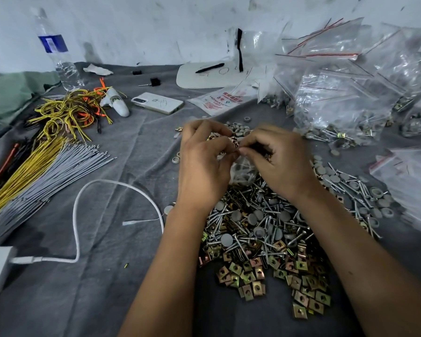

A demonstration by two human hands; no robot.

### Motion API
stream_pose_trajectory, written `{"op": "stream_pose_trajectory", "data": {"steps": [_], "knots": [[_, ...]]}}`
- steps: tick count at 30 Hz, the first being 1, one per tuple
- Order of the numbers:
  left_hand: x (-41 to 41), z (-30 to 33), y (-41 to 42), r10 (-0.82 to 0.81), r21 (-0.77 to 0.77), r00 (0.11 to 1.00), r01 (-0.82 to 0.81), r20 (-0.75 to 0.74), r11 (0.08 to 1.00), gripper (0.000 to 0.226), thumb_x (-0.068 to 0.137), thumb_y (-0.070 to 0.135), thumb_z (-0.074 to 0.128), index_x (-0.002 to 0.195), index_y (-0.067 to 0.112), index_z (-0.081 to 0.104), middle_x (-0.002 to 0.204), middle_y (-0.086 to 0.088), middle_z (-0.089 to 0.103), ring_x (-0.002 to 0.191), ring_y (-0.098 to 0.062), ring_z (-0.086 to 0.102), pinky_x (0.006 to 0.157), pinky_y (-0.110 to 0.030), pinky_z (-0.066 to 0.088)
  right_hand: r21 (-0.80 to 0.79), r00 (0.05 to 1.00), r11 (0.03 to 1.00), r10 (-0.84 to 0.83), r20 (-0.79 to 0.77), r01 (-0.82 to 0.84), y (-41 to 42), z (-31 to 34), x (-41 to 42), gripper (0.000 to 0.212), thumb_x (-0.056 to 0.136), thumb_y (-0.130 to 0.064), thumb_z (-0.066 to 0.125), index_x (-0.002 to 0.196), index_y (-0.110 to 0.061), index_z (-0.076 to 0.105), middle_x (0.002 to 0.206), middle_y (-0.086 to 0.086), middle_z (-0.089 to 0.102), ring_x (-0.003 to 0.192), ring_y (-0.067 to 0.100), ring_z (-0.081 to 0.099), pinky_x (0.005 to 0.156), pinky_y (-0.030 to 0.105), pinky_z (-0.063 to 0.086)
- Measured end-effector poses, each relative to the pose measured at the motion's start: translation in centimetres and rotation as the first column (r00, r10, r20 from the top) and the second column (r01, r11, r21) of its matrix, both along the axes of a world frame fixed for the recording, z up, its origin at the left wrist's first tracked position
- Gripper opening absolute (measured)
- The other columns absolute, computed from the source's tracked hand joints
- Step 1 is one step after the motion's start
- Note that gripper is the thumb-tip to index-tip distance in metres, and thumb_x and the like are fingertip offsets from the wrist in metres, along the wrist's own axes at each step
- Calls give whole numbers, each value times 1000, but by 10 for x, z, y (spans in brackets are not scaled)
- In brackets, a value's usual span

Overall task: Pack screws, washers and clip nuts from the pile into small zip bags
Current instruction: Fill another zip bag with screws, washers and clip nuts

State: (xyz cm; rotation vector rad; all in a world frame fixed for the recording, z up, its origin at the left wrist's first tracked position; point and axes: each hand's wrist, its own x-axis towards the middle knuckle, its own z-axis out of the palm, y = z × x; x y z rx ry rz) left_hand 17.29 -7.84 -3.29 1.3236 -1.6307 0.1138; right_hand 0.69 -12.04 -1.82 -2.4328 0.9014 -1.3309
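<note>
Pinching the mouth of a small clear plastic zip bag, the left hand and right hand are held close together just above the far end of the mixed pile of silver screws, grey round washers and brass-coloured square clip nuts. The fingers of both hands are curled and clamped on the bag's top edge, probably so that the seal can be pressed closed. Grey washers and screws can be seen hanging inside the bag (the count cannot be told). The pile is spread on the grey cloth-covered counter directly under the forearms, within easy reach. Filled clear bags are heaped toward the counter's far right corner, apparently set aside as finished.
</note>
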Motion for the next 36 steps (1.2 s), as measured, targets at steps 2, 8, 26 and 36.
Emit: {"op": "stream_pose_trajectory", "data": {"steps": [2,8,26,36], "knots": [[0,0,0,-9,17,1000,9,0,1000,9,79,7,84,79,12,77,107,2,70,114,-24,50,92,-29,39,3,999,1000,19,-29,-18,0,0,-1,5,91,-8,74,94,-4,75,90,2,69,83,13,63,75,27,52],[1,2,2,-15,103,994,26,-105,994,8,82,20,85,82,18,77,114,6,68,119,-17,49,98,-30,40,-18,997,1000,4,-71,-5,0,0,-2,3,92,-8,71,92,-5,72,88,-4,62,80,9,58,73,16,46],[3,0,0,-45,172,997,56,-69,983,5,89,14,78,87,16,73,127,2,65,127,-22,42,102,-31,35,72,1000,997,-17,-8,18,-2,-2,-7,6,93,-8,70,99,-10,71,95,-6,65,89,13,63,80,28,53],[1,2,1,-35,168,989,60,-143,984,10,85,22,84,89,19,76,109,9,69,115,-16,54,95,-27,42,169,999,985,-36,13,33,-4,-4,-8,8,91,-15,75,99,-13,74,91,-7,69,85,4,65,75,15,49]]}}
